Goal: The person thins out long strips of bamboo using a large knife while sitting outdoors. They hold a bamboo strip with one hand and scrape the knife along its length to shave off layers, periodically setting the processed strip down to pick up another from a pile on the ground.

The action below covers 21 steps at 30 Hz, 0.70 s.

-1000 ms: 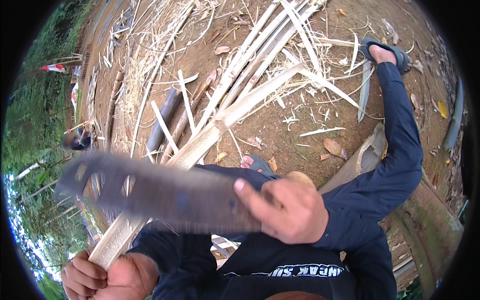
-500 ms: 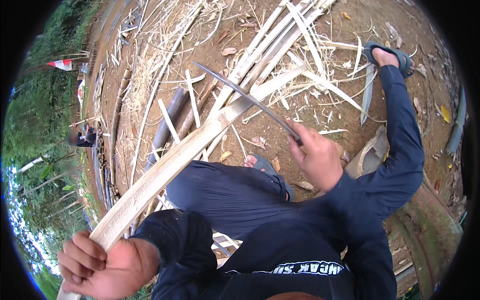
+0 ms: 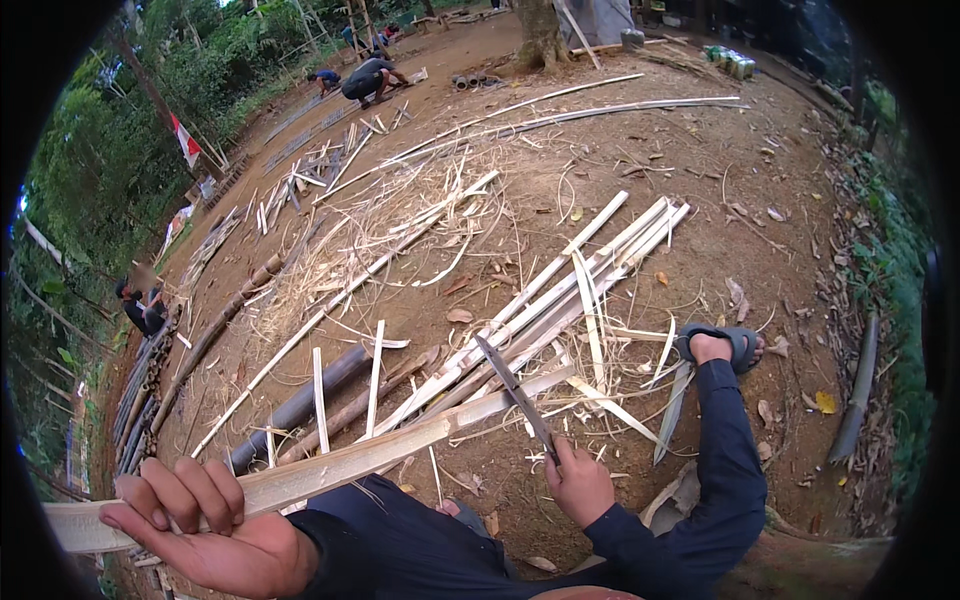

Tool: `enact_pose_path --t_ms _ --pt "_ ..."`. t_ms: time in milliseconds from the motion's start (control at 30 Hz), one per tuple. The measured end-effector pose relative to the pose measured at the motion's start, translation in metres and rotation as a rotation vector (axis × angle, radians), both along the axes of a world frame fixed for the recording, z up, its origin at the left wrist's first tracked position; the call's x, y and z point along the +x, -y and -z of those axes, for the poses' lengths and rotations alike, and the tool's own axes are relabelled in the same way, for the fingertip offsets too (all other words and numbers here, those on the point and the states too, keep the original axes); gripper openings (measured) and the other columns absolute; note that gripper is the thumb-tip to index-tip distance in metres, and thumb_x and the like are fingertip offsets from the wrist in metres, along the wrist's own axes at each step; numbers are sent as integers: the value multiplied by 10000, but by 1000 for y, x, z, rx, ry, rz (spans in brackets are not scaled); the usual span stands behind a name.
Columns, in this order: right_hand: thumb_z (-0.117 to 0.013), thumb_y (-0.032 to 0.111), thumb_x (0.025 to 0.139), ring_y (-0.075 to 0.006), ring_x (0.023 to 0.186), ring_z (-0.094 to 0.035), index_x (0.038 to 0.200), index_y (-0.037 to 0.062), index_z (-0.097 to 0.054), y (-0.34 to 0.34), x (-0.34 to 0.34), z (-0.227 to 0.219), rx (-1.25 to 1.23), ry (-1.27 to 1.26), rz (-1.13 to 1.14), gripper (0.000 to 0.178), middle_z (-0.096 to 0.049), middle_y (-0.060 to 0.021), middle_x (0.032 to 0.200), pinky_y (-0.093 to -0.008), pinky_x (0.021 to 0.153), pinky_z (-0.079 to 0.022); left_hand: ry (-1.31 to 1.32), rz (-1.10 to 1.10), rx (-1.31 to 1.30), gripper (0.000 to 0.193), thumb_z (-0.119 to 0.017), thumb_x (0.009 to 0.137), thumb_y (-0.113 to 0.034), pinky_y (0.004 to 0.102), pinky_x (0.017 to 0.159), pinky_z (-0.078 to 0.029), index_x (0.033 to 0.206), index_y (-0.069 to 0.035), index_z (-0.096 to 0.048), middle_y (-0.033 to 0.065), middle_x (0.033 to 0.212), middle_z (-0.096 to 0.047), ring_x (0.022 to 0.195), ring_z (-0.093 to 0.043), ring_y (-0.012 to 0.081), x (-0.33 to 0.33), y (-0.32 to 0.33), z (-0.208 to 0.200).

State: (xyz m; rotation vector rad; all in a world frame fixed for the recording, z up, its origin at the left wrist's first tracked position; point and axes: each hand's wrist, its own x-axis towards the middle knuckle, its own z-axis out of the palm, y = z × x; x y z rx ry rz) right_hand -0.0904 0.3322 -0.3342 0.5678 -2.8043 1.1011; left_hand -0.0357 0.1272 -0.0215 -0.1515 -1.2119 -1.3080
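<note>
A long pale bamboo strip [image 3: 350,460] slants across me from the lower left up to the middle. My left hand [image 3: 215,530] is closed around its near end, fingers wrapped over the top. In my right hand [image 3: 583,487] is the handle of a machete [image 3: 512,385], its dark blade pointing away and up to the left. The blade crosses the strip near its far end; whether the edge touches it I cannot tell. Beyond that end lies a bundle of split bamboo strips [image 3: 610,245] on the ground.
Dark bamboo poles [image 3: 330,395] lie left of the bundle, with curly shavings [image 3: 340,265] scattered beyond. My sandalled foot [image 3: 718,347] rests at the right. Other people [image 3: 370,80] crouch far off, and another person [image 3: 145,305] sits at the left. A tree trunk [image 3: 541,40] stands behind.
The view has tilted up, bringing the far yard and more people into sight. Both hands keep their holds; the strip now appears flatter and the machete blade more upright.
</note>
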Motion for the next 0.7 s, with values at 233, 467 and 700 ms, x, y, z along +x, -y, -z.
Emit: enact_pose_path --t_ms 233,467,700 --pt "-677 240 847 -250 481 -549 1292 125 -595 6 39 -61 -171 -231 -213 467 -483 -67 662 -396 460 -484 -17 33 -2 388 -364 1071 -317 235 382 -145 738 -127 -304 -22 604 -206 467 -157 68 4 -2 3" --pt "-590 208 913 -410 666 -638 1089 61 -562 -20 -29 67 30 218 88 231 -630 -210 719 -501 589 -507 -33 6 31 388 -365 1071 -314 238 382 -151 737 -125 -310 -19 617 -228 461 -166 71 -5 6 3" --pt "-717 227 802 -270 584 -594 1318 153 -573 17 13 -32 -170 -146 -174 541 -527 -87 726 -375 538 -524 138 170 -202 413 -317 1072 -347 244 433 -209 722 -128 -321 -8 612 -264 474 -220 92 15 30 -1"
